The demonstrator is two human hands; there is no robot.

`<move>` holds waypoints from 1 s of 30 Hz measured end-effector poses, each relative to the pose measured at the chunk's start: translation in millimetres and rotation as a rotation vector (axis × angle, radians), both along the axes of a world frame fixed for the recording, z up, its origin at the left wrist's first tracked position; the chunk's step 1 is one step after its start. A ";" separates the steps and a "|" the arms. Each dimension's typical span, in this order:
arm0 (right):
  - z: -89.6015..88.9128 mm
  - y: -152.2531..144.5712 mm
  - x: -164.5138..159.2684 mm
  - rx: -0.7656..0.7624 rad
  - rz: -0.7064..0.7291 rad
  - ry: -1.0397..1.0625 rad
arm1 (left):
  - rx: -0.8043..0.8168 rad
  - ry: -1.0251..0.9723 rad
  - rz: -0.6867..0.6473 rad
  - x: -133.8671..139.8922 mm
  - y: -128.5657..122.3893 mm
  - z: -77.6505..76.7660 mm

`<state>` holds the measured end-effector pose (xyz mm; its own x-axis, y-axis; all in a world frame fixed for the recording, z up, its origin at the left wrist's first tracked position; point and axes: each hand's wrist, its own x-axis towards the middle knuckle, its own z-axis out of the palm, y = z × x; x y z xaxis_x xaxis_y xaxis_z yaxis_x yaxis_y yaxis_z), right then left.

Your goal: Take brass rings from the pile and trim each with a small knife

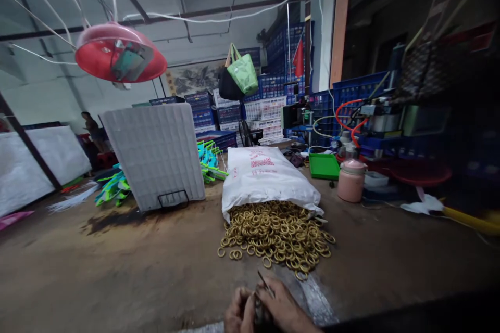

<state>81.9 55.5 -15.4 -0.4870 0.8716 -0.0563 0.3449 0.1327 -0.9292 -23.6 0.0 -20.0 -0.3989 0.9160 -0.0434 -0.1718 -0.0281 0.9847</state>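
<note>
Holding a thin dark tool (265,283), tip forward, the right hand (283,302) is closed around its shaft and sits low over the near side of the counter (156,270). Left hand (239,309): fingers curled, right up against the right hand; cannot tell what, if anything, it grips, as the gap between the two is dark and blurred. Shiny strip (318,299) on the counter just beside the right hand.

Just beyond the hands: brass-coloured rings (279,234), heaped, a few loose at the near edge, spilling from the open mouth of a white sack (265,174) lying flat with red print on top. Left of sack: pale ribbed panel (156,153), upright. Right of sack: pink jar (351,182), lidded; green tray (324,166) slightly farther back.

Far: stacked blue and white crates (267,109); red lampshade (121,52) hanging at upper left.
</note>
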 end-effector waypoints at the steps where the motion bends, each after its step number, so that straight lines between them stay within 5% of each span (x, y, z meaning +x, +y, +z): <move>1: 1.2 -1.6 -0.2 -0.102 0.017 0.036 | 0.051 0.055 0.043 1.9 -2.8 5.3; 3: 6.2 -4.7 0.6 -0.262 0.022 0.100 | 0.066 0.142 0.025 5.5 -8.0 16.5; 7: 17.3 -5.1 2.6 -0.217 -0.027 0.113 | -0.005 0.036 -0.110 6.6 -14.0 31.0; 14: 26.0 -4.1 2.7 -0.058 -0.015 0.036 | -0.201 -0.155 -0.235 0.9 -14.8 29.2; 24: 33.3 -2.1 5.3 -0.023 0.018 0.043 | -0.188 -0.272 -0.271 -0.1 -14.8 27.1; 30: 23.8 -3.2 13.7 0.290 0.084 -0.201 | -0.179 -0.265 -0.212 0.1 -8.2 25.0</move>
<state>95.6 52.3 8.4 -0.5619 0.8228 0.0853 0.4939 0.4164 -0.7633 -23.5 -8.2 5.0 -0.1549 0.9454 -0.2869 -0.4048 0.2041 0.8913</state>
